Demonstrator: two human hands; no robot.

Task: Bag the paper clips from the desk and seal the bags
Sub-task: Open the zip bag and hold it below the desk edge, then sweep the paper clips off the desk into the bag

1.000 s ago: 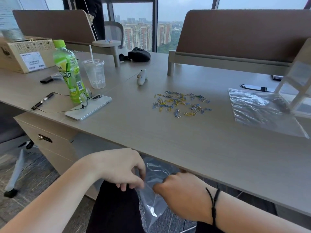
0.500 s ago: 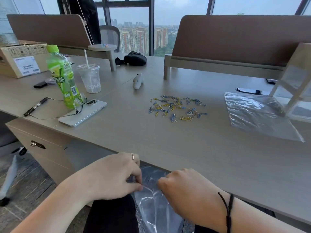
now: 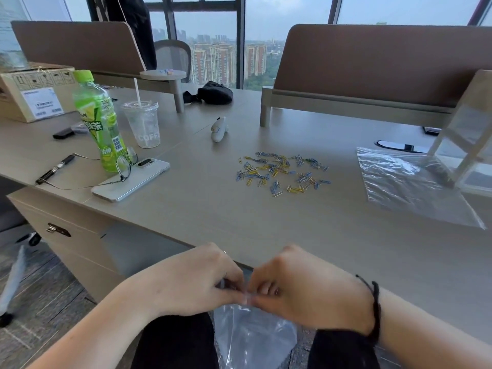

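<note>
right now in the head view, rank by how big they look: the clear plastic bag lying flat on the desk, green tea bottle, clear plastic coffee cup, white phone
1. Clear plastic bag lying flat on the desk
2. Green tea bottle and white phone: they look alike in size, and the wide lens makes it unsure
3. Clear plastic coffee cup

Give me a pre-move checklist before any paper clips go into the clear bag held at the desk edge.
1. Both hands on the bag: ok. The left hand and right hand pinch the top edge of the clear plastic bag.
2. Bag mouth open: cannot tell; fingers hide it.
3. Clips reachable: ok. The blue and yellow paper clips lie scattered on the grey desk.
4. Clips already in this bag: cannot tell.
5. Spare bag ready: ok. A second clear plastic bag lies flat at right.
</note>
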